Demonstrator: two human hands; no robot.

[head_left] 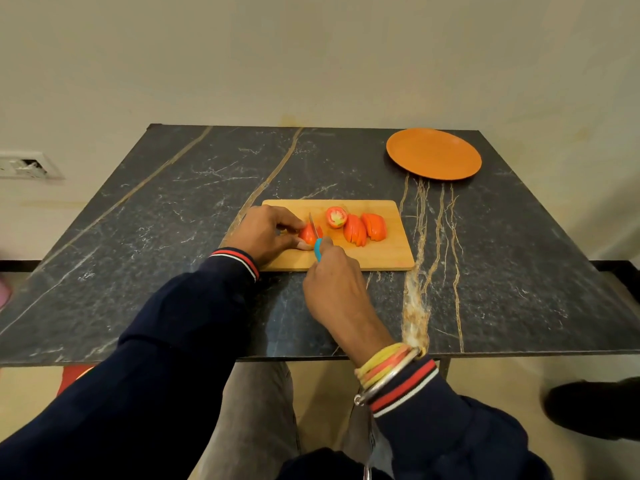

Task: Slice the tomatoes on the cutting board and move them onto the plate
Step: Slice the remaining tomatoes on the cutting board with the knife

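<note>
A wooden cutting board [388,254] lies on the dark marble table. My left hand [266,233] pinches a tomato half [307,233] at the board's left side. My right hand [334,282] grips a knife with a blue handle [317,249]; its blade crosses the top of that tomato half. To the right on the board lie a tomato half with its cut face up [336,217] and two sliced tomato halves [355,230], [374,226]. An orange plate [433,154] with nothing on it sits at the table's far right.
The dark marble table [173,220] stands against a pale wall. A wall socket [24,165] is at the left. A dark shoe [595,408] shows on the floor at the lower right, and a red object [71,375] under the table's left front edge.
</note>
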